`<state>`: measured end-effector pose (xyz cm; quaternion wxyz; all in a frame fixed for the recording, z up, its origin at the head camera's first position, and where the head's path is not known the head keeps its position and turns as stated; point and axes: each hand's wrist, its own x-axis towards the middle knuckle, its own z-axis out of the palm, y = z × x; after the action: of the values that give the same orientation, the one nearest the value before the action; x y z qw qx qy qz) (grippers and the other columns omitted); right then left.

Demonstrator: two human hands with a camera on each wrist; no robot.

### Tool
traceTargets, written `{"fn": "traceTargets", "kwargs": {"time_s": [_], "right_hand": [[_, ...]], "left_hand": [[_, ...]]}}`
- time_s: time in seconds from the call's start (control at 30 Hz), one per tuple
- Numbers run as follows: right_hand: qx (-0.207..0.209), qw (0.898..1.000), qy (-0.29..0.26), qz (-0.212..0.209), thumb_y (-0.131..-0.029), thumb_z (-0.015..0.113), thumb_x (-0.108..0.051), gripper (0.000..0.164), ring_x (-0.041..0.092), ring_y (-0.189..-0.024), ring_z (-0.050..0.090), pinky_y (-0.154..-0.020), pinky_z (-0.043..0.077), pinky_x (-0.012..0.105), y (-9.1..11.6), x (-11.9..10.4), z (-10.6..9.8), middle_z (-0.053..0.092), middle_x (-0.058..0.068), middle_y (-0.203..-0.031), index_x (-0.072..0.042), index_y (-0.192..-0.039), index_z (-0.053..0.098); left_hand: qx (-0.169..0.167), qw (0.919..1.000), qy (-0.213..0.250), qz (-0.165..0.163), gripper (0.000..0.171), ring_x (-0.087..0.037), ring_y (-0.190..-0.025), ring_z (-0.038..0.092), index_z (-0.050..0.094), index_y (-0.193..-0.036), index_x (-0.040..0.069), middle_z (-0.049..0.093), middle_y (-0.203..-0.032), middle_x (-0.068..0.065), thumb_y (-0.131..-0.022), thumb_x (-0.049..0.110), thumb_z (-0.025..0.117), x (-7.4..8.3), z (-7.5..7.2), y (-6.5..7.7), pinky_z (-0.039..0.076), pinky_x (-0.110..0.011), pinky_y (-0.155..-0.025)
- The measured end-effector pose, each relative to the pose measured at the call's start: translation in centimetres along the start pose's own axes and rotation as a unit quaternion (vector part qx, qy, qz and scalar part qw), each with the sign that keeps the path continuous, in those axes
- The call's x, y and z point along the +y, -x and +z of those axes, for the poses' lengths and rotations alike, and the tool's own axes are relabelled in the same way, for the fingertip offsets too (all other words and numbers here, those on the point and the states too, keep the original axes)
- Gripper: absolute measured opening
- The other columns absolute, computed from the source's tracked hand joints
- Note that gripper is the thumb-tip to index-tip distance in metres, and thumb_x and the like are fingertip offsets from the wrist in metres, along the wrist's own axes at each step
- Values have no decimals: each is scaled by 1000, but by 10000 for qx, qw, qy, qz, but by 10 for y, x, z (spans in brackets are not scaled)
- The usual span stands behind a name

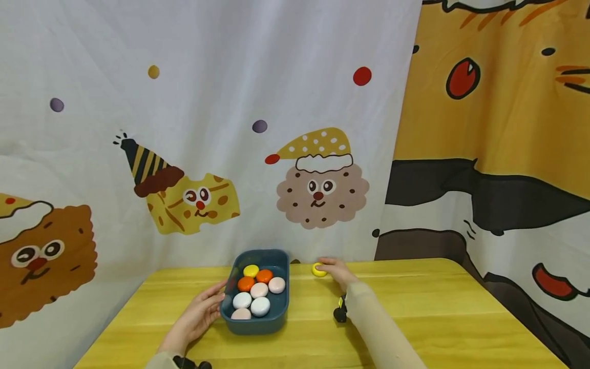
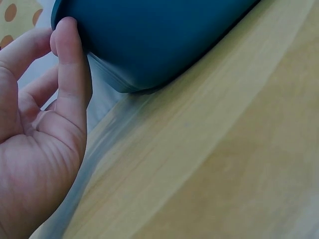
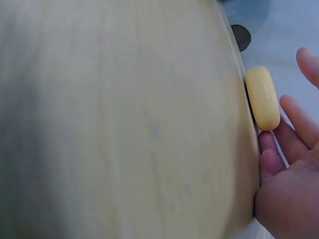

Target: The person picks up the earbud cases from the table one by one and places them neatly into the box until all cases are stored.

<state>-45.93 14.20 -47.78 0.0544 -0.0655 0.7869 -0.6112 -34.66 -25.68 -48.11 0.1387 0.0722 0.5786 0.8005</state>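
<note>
A dark blue-green rectangular bin (image 1: pixel 255 328) stands on the table and holds several smooth rounded discs in white, pale pink, orange and yellow. My left hand (image 1: pixel 198 318) is at the bin's left side, fingertips against its wall near the rim; in the left wrist view the thumb (image 2: pixel 70 64) meets the bin's edge (image 2: pixel 149 40). Near the table's far edge lies a single yellow disc (image 1: pixel 319 269). My right hand (image 1: pixel 338 271) reaches over to it, fingers spread around its right side. In the right wrist view, fingertips are close beside the disc (image 3: pixel 262 98), not closed round it.
The yellow wood-grain table (image 1: pixel 392 318) ends just behind the bin and the loose disc. A white cloth (image 1: pixel 207 102) printed with cartoon figures hangs behind it. Small black devices (image 1: pixel 340 311) are strapped to the wrists over pale sleeves (image 1: pixel 382 328).
</note>
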Motion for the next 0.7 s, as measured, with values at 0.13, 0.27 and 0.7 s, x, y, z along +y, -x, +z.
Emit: {"fn": "traceTargets", "kwargs": {"time_s": [0.13,0.27,0.7], "right_hand": [[-119,9998,158,-72,-89,69,-16,59,42,-138,27,-111,20,56,-2,1,2,42,22,-145,5,-140,47],[-249,9994,239,-89,-86,71,-11,63,42,-138,26,-111,22,55,-4,1,5,38,23,-147,4,-141,45],[-162,9988,443,-144,-80,75,-8,64,44,-135,31,-109,26,56,0,2,11,43,25,-143,6,-137,50]], "left_hand": [[-19,10000,-27,11,61,-8,-75,60,21,-154,2,63,-98,0,-101,10,51,1,0,-1,51,-21,-68],[29,10000,33,10,59,-8,-75,61,26,-153,4,64,-99,-1,-100,9,52,1,-1,-2,52,-22,-68],[-61,9999,139,19,62,-8,-73,61,19,-154,0,64,-96,-1,-100,8,51,0,-1,-1,52,-20,-65]]}}
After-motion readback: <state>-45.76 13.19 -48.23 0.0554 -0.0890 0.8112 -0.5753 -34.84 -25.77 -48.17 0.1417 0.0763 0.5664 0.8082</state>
